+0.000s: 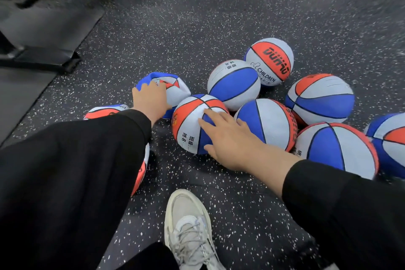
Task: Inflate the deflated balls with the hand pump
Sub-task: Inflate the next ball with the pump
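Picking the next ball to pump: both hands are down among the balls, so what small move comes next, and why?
Probably lift the crumpled ball that the left hand grips: it is visibly caved in, while the ball under the right hand looks round and full. No pump is in view.

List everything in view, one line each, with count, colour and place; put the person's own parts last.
Round balls: six, red, white and blue, clustered on the floor centre to right.
Crumpled ball: one, same colours, caved in, left of the cluster, under the left hand.
Partly hidden ball: one, same colours, behind the left sleeve; fullness cannot be told.
Ball at right edge: one, same colours, cut off by the frame.
Floor: black with white specks.
Mat: one, grey, upper left.
Metal frame base: black, left edge.
Pump: none in view.
Shoe: one, off-white, bottom centre.
Sleeves: two, black.
Left hand: grips the crumpled ball.
Right hand: fingers spread on the nearest round ball.
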Tool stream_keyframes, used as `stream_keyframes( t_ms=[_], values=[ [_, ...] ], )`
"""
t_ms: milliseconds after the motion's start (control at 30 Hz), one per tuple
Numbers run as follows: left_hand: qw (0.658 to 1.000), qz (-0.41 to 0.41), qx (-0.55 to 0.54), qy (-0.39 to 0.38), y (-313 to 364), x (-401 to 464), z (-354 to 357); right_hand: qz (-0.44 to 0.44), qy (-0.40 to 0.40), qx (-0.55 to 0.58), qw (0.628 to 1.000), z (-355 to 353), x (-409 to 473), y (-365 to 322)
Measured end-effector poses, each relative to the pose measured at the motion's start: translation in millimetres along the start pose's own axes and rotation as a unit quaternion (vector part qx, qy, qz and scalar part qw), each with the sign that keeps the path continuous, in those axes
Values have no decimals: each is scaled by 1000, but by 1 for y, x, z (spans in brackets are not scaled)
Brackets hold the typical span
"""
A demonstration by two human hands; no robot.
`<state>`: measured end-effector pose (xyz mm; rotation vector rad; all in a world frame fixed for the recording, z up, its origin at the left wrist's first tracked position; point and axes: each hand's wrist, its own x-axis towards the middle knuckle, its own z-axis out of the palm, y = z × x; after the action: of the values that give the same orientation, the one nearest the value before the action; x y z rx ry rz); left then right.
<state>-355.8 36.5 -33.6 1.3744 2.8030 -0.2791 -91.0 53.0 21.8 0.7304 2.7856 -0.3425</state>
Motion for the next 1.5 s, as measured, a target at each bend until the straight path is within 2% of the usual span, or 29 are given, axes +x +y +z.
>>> stream_keyframes(
  t_ms=[67, 133, 400, 533, 633, 733, 833, 900, 1033, 1100, 1200, 1333, 1400, 1433, 1500],
  values=[
    [999, -43, -29, -1, 2, -4, 2, 2, -12, 6, 1000, -1, -4, 0],
    [991, -83, -102, -19, 2, -6, 2, 0, -25, 10, 1000, -3, -7, -1],
    [980, -30, -198, 2, -5, -5, 6, 6, -45, 59, 997, -9, -9, -1],
    [965, -43, -251, 67, -5, -14, -7, 9, -30, 103, 994, -12, -8, -3],
    [941, -45, -306, 139, -2, -21, -38, 32, 33, 184, 982, -22, -14, -1],
    [917, -26, -343, 203, 1, -25, -82, 70, 102, 272, 954, -42, -26, 5],
    [903, 34, -352, 243, 15, -36, -123, 127, 175, 378, 900, -64, -44, 15],
    [897, 64, -363, 244, 32, -56, -144, 160, 215, 458, 848, -77, -57, 22],
    [879, 149, -382, 244, 81, -116, -163, 161, 208, 707, 656, -96, -98, 28],
    [862, 251, -357, 257, 105, -144, -161, 158, 188, 762, 599, -100, -122, 32],
    [819, 416, -290, 267, 133, -176, -147, 164, 175, 800, 550, -88, -152, 43],
    [788, 483, -279, 260, 148, -202, -139, 199, 215, 815, 499, -61, -178, 54],
    [780, 484, -303, 256, 138, -208, -140, 223, 242, 817, 474, -51, -186, 58],
    [784, 459, -325, 262, 130, -207, -140, 232, 251, 812, 474, -47, -188, 60],
    [809, 333, -404, 267, 115, -203, -141, 237, 253, 800, 490, -40, -190, 61]
  ],
)
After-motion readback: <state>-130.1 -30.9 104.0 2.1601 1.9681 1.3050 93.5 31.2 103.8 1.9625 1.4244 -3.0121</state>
